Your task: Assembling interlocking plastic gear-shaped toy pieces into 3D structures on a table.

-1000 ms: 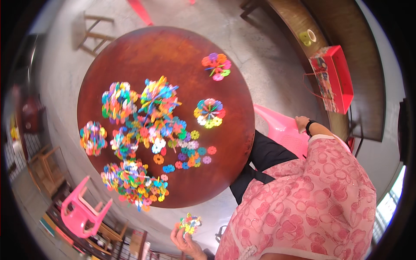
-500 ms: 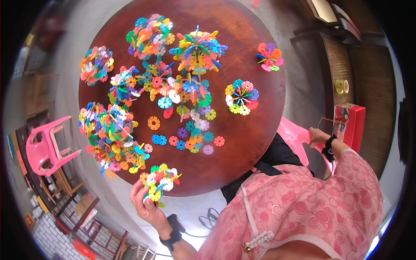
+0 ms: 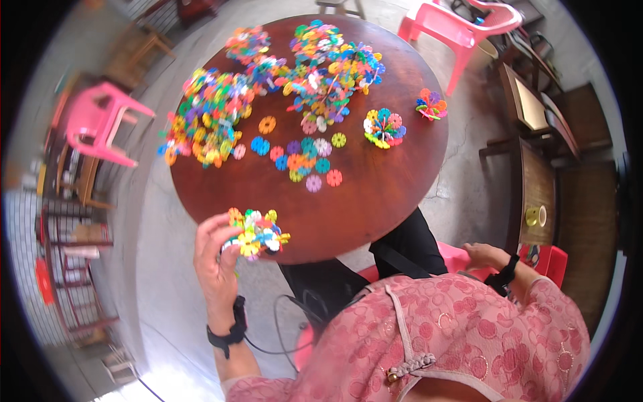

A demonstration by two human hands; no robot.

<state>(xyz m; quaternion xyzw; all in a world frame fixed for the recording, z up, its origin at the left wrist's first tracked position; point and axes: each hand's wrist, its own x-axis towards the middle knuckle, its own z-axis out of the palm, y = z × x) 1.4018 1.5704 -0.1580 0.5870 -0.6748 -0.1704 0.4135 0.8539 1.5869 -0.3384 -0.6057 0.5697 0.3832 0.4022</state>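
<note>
A small cluster of interlocking flower-shaped plastic discs [image 3: 258, 234], in yellow, white, red and blue, is held in my left hand [image 3: 218, 258] over the near left edge of the table. The thumb and fingers close on its left side. Down at my right side, my right hand [image 3: 487, 258] grips the edge of the pink plastic chair [image 3: 455, 256] by my seat. Its fingers are partly hidden. Loose discs [image 3: 301, 161] lie spread in the middle of the table, single or overlapping. A round disc ball [image 3: 385, 128] and a smaller disc flower [image 3: 431, 105] stand at the right.
Large built-up disc clusters [image 3: 214, 114] crowd the left and far side of the round brown table [image 3: 375, 201]. Pink chairs stand at the far right [image 3: 445, 30] and left [image 3: 100, 124]. A yellow cup [image 3: 535, 216] sits on wooden furniture at right. A dark cable [image 3: 278, 321] hangs near my left wrist.
The view has tilted and shifted, so the table shows farther up and to the right. My left hand still holds the disc cluster. My right hand stays at the pink chair.
</note>
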